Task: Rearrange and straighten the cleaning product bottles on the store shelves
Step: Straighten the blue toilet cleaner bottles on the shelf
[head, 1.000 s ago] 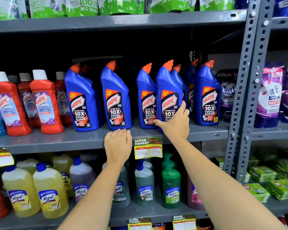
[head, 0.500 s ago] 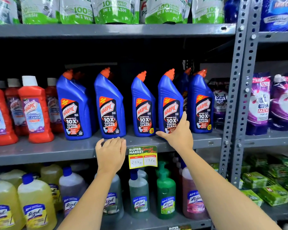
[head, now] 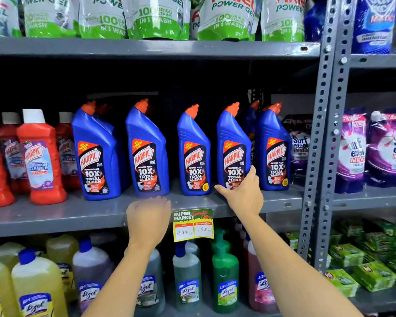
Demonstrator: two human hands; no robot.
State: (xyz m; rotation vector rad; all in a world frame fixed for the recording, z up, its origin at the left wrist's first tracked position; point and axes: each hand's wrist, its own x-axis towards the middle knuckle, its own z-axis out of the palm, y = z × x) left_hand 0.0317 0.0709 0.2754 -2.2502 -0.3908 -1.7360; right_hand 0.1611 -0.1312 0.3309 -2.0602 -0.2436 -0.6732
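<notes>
On the middle shelf (head: 55, 216), just above the yellow price tag (head: 193, 225), the right hand (head: 244, 194) cups the base of the fourth blue Harpic bottle (head: 232, 147), thumb under its front corner and fingers along its right side; how firmly it grips is hard to tell. Left of the tag, the left hand (head: 148, 217) rests palm-down on the shelf edge, fingers loosely curled and holding nothing, just below the second blue Harpic bottle (head: 146, 149).

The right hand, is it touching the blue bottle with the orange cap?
Touching. In the head view the right hand is cupped around the base of the fourth blue Harpic bottle, fingers lying on its label and thumb under its front edge.
</notes>
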